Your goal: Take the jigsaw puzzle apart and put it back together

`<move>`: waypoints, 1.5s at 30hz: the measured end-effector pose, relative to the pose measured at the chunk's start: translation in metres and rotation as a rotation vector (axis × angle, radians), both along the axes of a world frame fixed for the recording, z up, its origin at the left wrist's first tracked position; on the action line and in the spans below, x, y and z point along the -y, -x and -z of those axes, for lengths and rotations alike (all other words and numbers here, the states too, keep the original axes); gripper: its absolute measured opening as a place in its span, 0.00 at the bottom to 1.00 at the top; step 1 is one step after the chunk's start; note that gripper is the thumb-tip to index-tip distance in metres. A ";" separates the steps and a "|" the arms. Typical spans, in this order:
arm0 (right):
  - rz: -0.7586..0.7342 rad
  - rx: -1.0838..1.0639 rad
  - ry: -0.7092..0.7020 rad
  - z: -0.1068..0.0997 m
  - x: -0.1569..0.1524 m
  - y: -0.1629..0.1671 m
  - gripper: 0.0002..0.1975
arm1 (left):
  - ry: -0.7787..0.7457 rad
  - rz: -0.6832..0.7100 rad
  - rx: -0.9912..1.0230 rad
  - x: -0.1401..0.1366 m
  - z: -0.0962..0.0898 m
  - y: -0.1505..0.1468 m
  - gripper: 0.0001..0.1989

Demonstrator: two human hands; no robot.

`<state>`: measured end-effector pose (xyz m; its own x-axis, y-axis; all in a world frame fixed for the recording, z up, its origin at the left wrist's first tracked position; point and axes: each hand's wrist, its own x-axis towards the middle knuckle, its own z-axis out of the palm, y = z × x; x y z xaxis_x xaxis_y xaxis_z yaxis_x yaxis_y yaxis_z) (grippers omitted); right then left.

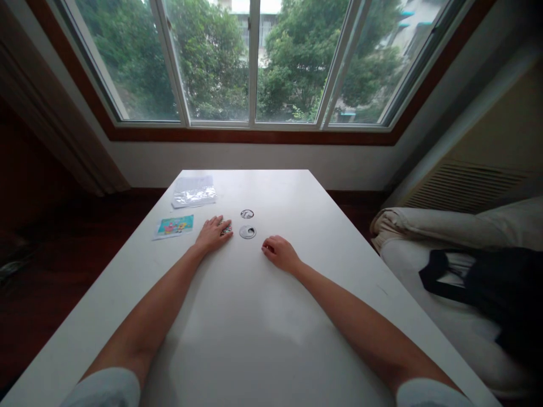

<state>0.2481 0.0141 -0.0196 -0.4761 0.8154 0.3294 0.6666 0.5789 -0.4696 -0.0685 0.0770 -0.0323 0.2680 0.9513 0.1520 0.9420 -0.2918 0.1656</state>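
A white table stands below the window; a clear plastic bag lies at its far left; a colourful picture card lies nearer; the left hand is flat, fingers spread; the right hand is curled, its contents hidden; between them sit two round pieces, one beyond the other; a patterned piece shows, partly covered, under the left fingers.

left hand on seemingly patterned piece, right hand near discs
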 end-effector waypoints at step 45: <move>-0.009 -0.029 0.001 -0.002 0.002 -0.001 0.06 | -0.022 0.262 0.164 0.089 -0.012 -0.049 0.32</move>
<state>0.2492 0.0121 -0.0176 -0.4735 0.8115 0.3424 0.6473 0.5842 -0.4895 -0.0199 -0.0117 -0.0206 0.4741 0.8489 0.2337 0.7952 -0.5268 0.3003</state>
